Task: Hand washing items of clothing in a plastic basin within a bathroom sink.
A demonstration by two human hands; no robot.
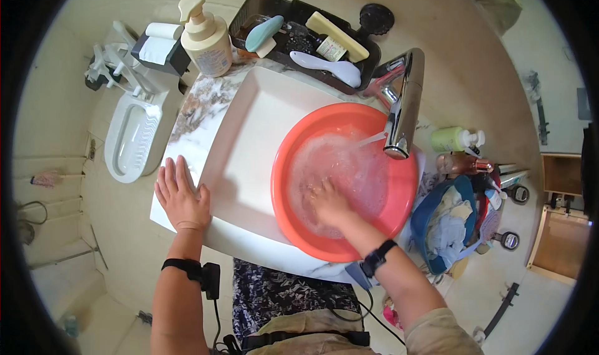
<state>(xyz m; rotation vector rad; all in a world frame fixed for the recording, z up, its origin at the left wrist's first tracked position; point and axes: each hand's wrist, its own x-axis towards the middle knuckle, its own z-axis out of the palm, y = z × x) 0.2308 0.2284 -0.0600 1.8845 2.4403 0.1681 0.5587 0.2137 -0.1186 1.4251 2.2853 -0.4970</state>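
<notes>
Foamy water fills part of a coral-orange plastic basin (277,177), which stands in the right part of a white rectangular sink (243,168). My right hand (329,204) dips into that water with its fingers spread; suds partly cover the fingertips, and nothing shows in its grasp. Flat on the marble-patterned countertop (187,139), left of the sink, rests my left hand (183,200), empty and with fingers slightly apart. A chrome faucet (406,102) reaches over the basin's upper right, and a pale stream runs from near its spout into the basin.
Behind the sink are a cream pump bottle (206,44) and a black tray (299,74) of small toiletries. A blue container (421,233) of cloths, a green pump bottle (449,139) and a hairbrush (490,224) crowd the right side. Cables (381,324) hang from my wrist devices.
</notes>
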